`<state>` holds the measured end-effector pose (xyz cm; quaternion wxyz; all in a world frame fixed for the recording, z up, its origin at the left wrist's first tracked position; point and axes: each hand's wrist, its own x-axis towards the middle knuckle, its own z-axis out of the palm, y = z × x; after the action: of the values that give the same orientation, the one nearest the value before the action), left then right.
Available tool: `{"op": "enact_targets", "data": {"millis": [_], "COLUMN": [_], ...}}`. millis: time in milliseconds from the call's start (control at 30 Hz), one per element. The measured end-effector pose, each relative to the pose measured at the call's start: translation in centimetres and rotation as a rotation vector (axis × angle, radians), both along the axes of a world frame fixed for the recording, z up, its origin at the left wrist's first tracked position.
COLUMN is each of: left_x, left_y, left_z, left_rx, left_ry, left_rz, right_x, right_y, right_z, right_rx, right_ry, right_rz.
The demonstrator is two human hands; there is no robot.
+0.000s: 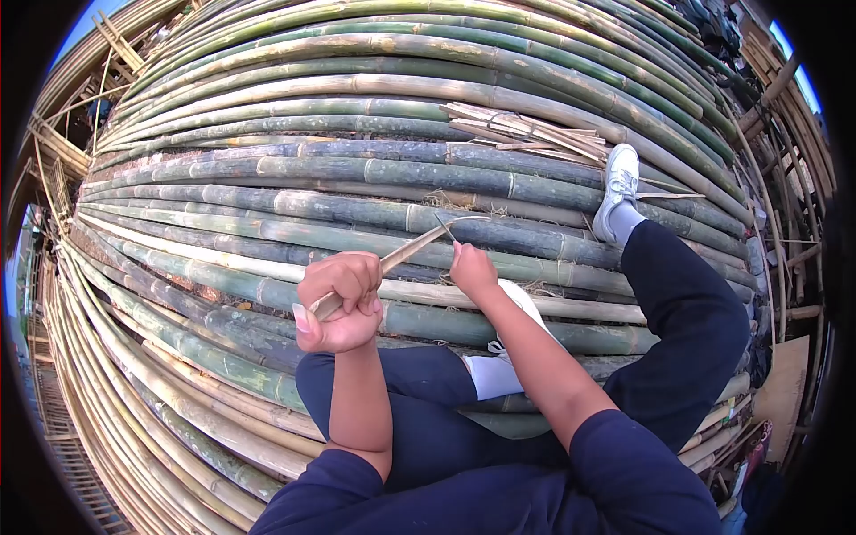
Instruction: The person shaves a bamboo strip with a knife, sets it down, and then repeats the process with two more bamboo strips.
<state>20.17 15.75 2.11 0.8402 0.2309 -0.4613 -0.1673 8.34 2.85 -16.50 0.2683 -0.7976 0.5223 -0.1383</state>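
Observation:
My left hand [341, 300] is wrapped round a pale bamboo strip [412, 249], which slants up to the right out of the fist, its near end showing by the thumb. My right hand [473, 267] is closed beside the strip's far end, its fingers round a knife [444, 225] whose thin dark blade crosses the strip; the handle is hidden in the fist. A thin curled sliver [469, 218] stands off the strip near the blade.
Long green and grey bamboo poles [348, 169] lie side by side beneath me. A bundle of split sticks [526, 134] rests beyond my white shoe [621, 183]. Thinner pale poles [107, 357] run along the left. A flat board [786, 383] is at the right.

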Motion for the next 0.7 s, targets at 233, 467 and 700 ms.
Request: {"op": "enact_targets", "data": {"millis": [233,467,700], "left_x": [0.5,-0.5,-0.3], "left_y": [0.2,-0.1,-0.2], "left_z": [0.0,0.4,0.4], "left_rx": [0.002,0.005,0.018], "left_ry": [0.015,-0.082,-0.079], "left_rz": [0.002,-0.009,-0.031], "right_x": [-0.1,0.2,-0.9], "right_y": [1.2,-0.2,-1.8], "right_z": [4.3,3.0,-4.3], "right_rx": [-0.112,0.085,0.102], "right_ry": [-0.108,0.098,0.143], "right_rz": [0.320,0.097,-0.005]}}
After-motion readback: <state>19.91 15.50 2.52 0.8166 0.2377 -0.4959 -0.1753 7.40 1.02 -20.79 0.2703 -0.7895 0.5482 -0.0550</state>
